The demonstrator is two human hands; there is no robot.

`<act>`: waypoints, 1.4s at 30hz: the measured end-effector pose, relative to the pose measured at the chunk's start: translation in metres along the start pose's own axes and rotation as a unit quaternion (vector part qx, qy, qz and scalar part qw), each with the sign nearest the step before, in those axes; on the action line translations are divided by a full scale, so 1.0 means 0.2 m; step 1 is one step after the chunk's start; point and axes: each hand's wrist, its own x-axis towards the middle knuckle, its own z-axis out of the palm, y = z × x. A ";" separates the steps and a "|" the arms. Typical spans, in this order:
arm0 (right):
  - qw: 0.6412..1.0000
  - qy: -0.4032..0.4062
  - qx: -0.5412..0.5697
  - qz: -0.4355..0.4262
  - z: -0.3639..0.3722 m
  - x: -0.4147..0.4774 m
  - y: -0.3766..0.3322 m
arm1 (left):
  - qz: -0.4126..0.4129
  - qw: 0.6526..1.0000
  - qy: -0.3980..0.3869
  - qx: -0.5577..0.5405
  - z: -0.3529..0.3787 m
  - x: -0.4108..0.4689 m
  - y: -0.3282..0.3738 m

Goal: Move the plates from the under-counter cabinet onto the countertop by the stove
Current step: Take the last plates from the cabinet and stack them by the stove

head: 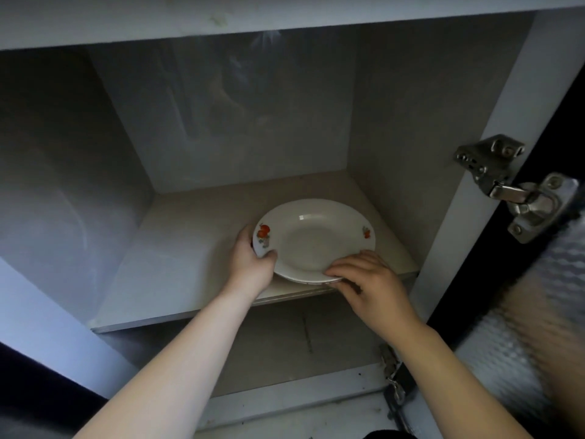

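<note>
A white deep plate [311,239] with small red flower prints on its rim sits at the front right of the cabinet shelf [177,248], its near edge jutting over the shelf's front. A second rim shows just under it, so it seems stacked on another plate. My left hand [251,259] grips the plate's left rim, thumb on top. My right hand [367,280] holds the near right rim, fingers laid over the edge.
The open cabinet has grey walls and a pale back panel [228,106]. A metal hinge [506,185] sticks out on the right side panel, with the dark open door beyond it. A lower compartment floor [285,343] lies below the shelf.
</note>
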 end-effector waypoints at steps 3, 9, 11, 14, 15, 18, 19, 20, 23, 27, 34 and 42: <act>1.000 -0.001 0.026 -0.006 -0.01 -0.01 -0.03 | -0.010 1.000 0.016 -0.013 -0.05 -0.07 -0.03; 0.996 -0.029 0.073 0.040 -0.10 0.03 -0.03 | -0.030 0.998 0.042 -0.045 -0.13 -0.16 -0.05; 0.990 -0.032 0.112 0.079 -0.13 0.05 -0.02 | -0.040 0.997 0.045 -0.050 -0.13 -0.16 -0.04; 0.979 -0.056 0.141 0.135 -0.14 0.07 0.00 | -0.049 0.997 0.033 -0.043 -0.13 -0.16 -0.02; 0.974 -0.068 0.153 0.150 -0.14 0.08 0.00 | -0.051 0.998 0.028 -0.037 -0.13 -0.16 -0.01; 0.959 -0.072 0.190 0.198 -0.15 0.08 0.02 | -0.052 0.998 0.018 -0.015 -0.13 -0.15 0.01; 0.954 -0.053 0.201 0.218 -0.15 0.09 0.02 | -0.052 0.999 0.014 -0.008 -0.14 -0.15 0.02; 0.948 -0.025 0.208 0.240 -0.14 0.11 0.03 | -0.051 0.999 0.010 -0.002 -0.14 -0.14 0.02; 0.937 0.040 0.175 0.299 -0.08 0.17 0.05 | -0.051 0.999 0.009 0.011 -0.13 -0.12 0.04; 0.916 0.056 0.162 0.362 0.01 0.23 0.07 | -0.067 0.998 0.007 0.019 -0.14 -0.11 0.05; 0.911 0.067 0.157 0.376 0.03 0.20 0.03 | -0.087 0.996 0.006 0.001 -0.19 -0.16 0.02; 0.891 0.049 0.210 0.399 0.03 0.15 -0.03 | -0.095 0.995 0.009 -0.019 -0.22 -0.22 0.01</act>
